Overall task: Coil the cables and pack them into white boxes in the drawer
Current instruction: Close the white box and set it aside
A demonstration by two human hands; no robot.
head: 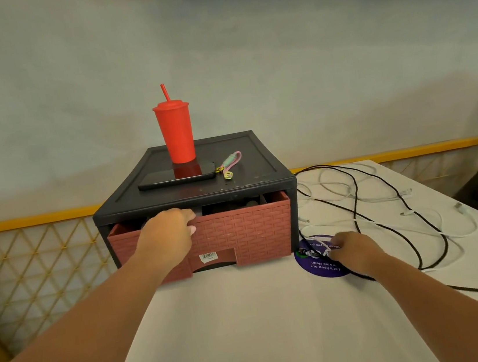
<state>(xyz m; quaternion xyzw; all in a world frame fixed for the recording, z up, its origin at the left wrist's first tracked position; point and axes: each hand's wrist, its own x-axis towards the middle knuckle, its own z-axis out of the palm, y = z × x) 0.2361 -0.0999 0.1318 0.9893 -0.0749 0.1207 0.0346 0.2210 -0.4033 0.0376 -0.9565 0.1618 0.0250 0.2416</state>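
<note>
Your left hand [167, 232] is curled over the drawer [245, 234] rim at 12 o'clock; pull straight and evenly so the tumbler [175, 131] stays upright. At 3 o'clock your right hand [351, 249] pinches the cables [445, 246] sprawled on the desk [249, 316]

Person seen from a head-worn camera, two forearms uncovered along their whole visible length, left hand [167, 231] and right hand [353, 249] both bare, one pale thumbnail showing on the left (other nails hidden or blurred)
</note>
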